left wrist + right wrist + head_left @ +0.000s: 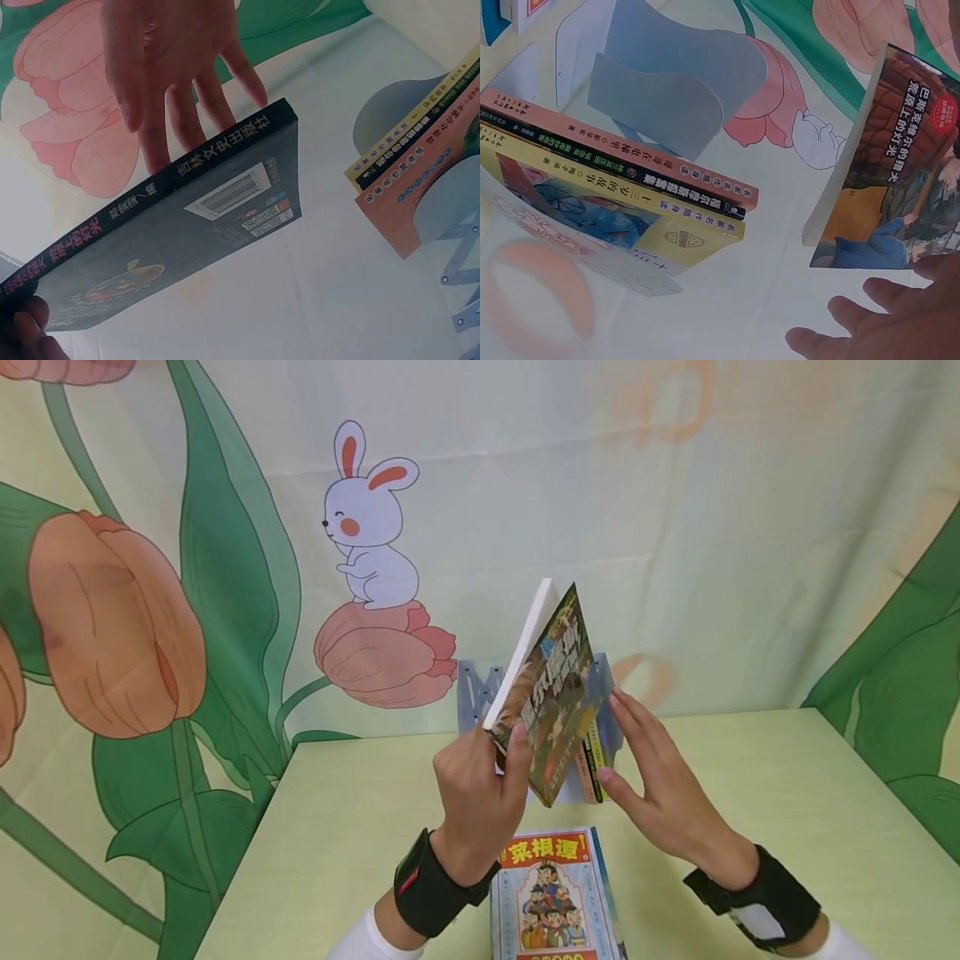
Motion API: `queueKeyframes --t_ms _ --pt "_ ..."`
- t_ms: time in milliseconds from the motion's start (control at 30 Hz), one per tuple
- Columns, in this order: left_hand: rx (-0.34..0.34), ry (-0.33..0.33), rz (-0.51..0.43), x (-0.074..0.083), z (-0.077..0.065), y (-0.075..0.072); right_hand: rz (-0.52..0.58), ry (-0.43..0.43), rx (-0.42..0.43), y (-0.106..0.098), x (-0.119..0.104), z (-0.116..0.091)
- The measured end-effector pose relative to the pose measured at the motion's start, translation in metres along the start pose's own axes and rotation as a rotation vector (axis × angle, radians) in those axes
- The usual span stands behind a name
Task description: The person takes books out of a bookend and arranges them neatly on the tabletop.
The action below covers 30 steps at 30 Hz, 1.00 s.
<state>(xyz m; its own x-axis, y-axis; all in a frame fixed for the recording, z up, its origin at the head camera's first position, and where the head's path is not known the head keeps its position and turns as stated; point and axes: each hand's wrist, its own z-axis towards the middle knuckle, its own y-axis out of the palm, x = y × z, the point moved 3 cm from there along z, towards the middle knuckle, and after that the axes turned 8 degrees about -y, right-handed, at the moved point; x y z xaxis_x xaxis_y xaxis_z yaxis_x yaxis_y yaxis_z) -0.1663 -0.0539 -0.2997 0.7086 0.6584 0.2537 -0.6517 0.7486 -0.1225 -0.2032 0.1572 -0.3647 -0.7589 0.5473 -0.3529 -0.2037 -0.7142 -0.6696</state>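
My left hand grips a paperback book by its lower corner, thumb across the illustrated cover. The book is tilted up above the table, white page edges to the left. In the left wrist view its dark spine and back cover with a barcode show, and fingers hold one end. My right hand is beside the book on the right, fingers straight and spread. Its fingertips overlap the spine's edge in the left wrist view. In the right wrist view the fingers of this hand are close under the cover.
Behind the held book stands a blue-grey bookend with upright books, pink, black and yellow-spined. Closer in, a book with a red title band lies flat on the pale table. A printed curtain hangs behind.
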Motion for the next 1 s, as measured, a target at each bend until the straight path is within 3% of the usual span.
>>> queueKeyframes --t_ms 433,1000 --pt "-0.022 0.035 -0.098 0.002 -0.009 -0.008 0.021 0.008 -0.012 0.002 -0.001 -0.001" --pt "-0.089 0.045 -0.126 0.009 -0.024 -0.023 0.048 0.024 -0.015 0.007 -0.001 -0.004"
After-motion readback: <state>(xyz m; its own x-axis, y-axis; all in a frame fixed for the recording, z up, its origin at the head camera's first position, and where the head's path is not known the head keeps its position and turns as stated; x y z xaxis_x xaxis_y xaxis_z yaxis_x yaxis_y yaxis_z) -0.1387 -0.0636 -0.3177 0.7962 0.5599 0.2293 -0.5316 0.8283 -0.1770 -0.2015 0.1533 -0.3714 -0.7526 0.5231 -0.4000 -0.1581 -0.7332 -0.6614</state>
